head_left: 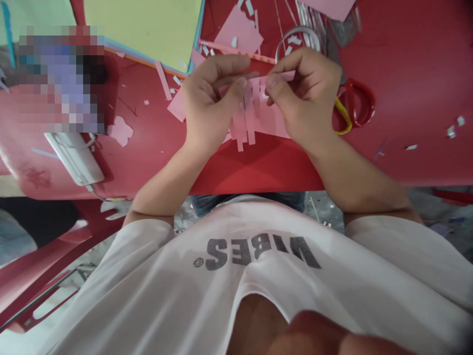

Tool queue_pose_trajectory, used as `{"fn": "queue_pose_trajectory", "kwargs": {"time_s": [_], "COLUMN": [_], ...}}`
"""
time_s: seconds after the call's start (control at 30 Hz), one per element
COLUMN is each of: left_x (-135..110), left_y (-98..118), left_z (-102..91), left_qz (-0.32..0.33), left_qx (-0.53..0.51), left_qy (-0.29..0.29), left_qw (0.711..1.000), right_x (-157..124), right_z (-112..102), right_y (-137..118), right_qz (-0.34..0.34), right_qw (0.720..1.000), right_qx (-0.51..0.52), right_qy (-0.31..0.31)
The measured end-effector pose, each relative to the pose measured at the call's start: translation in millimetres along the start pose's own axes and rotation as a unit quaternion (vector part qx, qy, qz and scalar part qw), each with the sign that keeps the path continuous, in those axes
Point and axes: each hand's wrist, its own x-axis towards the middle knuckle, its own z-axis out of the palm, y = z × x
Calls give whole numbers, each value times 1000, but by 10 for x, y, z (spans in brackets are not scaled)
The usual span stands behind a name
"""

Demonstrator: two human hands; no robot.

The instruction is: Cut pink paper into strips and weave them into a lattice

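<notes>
Both hands meet over a pink paper piece [258, 121] cut into strips, which rests on the red table [406, 74]. My left hand [210, 96] pinches the paper's left side, thumb and fingers closed on a strip. My right hand [303, 93] pinches the upper right part of the same paper, fingers curled. Several pink strips [242, 133] hang down between the hands toward the table's near edge.
Yellow-green sheets [148, 24] lie at the back left. More pink paper [238, 29] and white scraps lie behind the hands. Scissors with red and yellow handles [354, 106] sit right of my right hand. A white box-like object [76, 158] lies at left.
</notes>
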Motion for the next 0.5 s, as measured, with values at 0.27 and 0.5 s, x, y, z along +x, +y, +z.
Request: {"fn": "queue_pose_trajectory", "kwargs": {"time_s": [0.27,0.5], "left_x": [-18,-5], "left_y": [181,108], "left_z": [-24,-26], "left_qz": [-45,-26], "left_qx": [71,86], "left_qy": [-44,-35], "left_qw": [996,995], "right_x": [-68,-88], "right_z": [10,4], "right_y": [18,-118], "right_qz": [-5,19], "right_qw": [999,998], "right_qx": [-32,-56], "right_qy": [-4,-15]}}
